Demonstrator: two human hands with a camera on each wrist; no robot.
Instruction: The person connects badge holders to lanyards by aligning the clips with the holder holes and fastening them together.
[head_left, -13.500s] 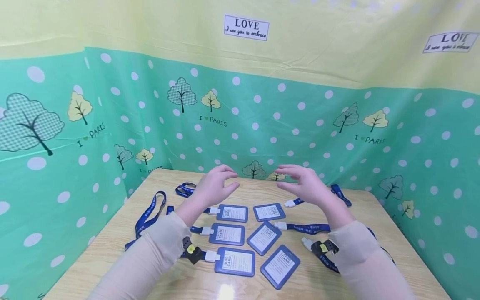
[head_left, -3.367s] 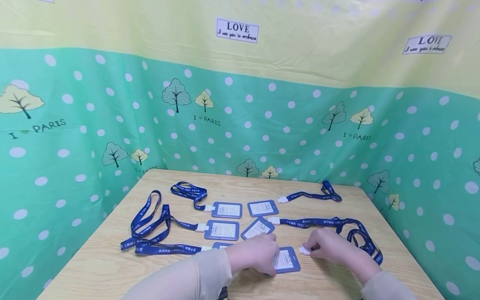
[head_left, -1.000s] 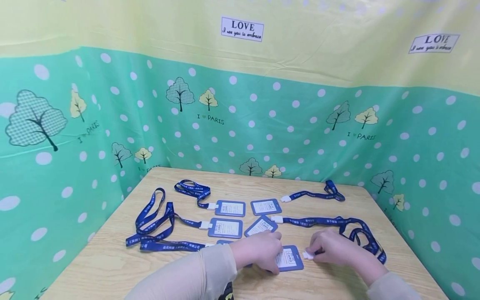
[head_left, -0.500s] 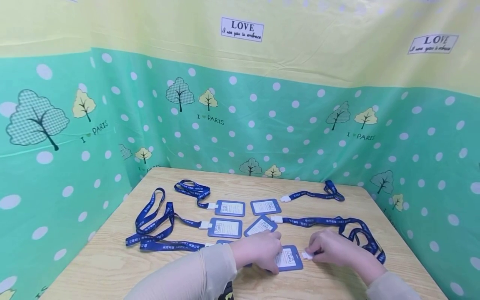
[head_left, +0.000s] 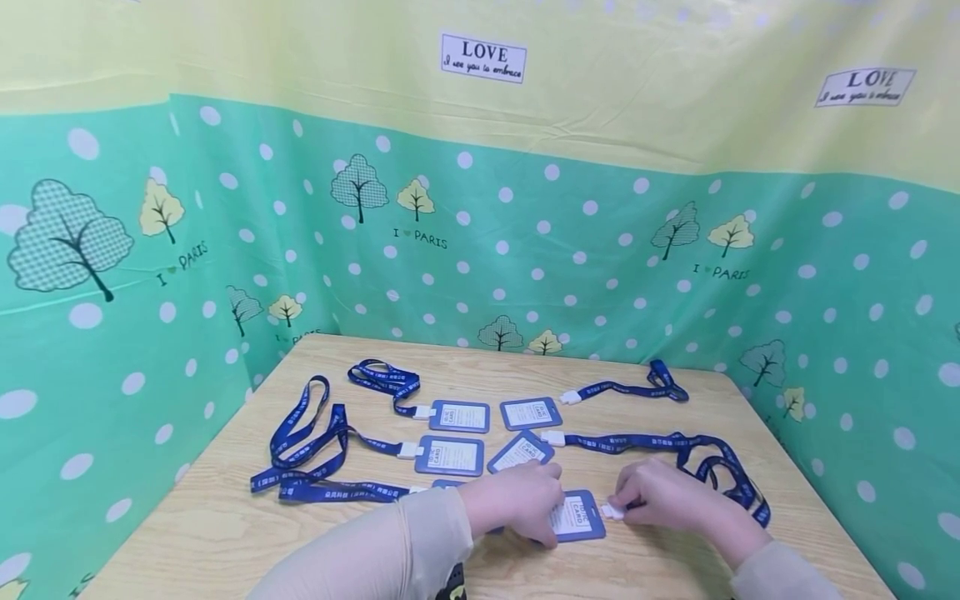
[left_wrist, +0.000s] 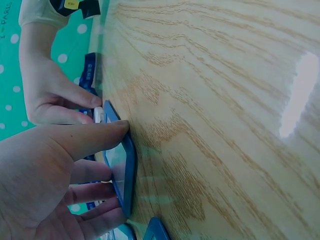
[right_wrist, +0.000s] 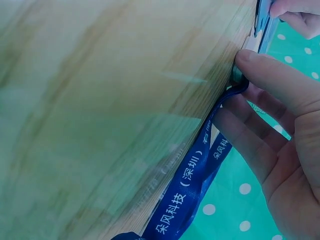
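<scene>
A blue ID card holder [head_left: 581, 518] lies flat on the table, slotted end to the right. My left hand [head_left: 517, 500] grips it by its long edges, thumb on the near edge and fingertips on the far one, as the left wrist view shows. My right hand [head_left: 660, 496] pinches the white clip [head_left: 613, 512] of a blue lanyard [right_wrist: 177, 205] between thumb and fingers. The clip's tip is right by the slotted end; whether it touches or enters the slot I cannot tell. Part of the holder is hidden under my left hand.
On the left, card holders [head_left: 460, 417] lie joined to lanyards [head_left: 386, 379]; one is mostly behind my left arm. At right, a holder [head_left: 531, 413] lies apart from its lanyard clip [head_left: 571, 397], and a tilted holder [head_left: 520, 452] meets another clip [head_left: 553, 438]. Curtains surround the wooden table [head_left: 202, 533].
Both hands hovered empty at first; since then they took the slanted holder, now turned sideways, and its lanyard clip. Over the last second the clip moved slightly left towards the holder.
</scene>
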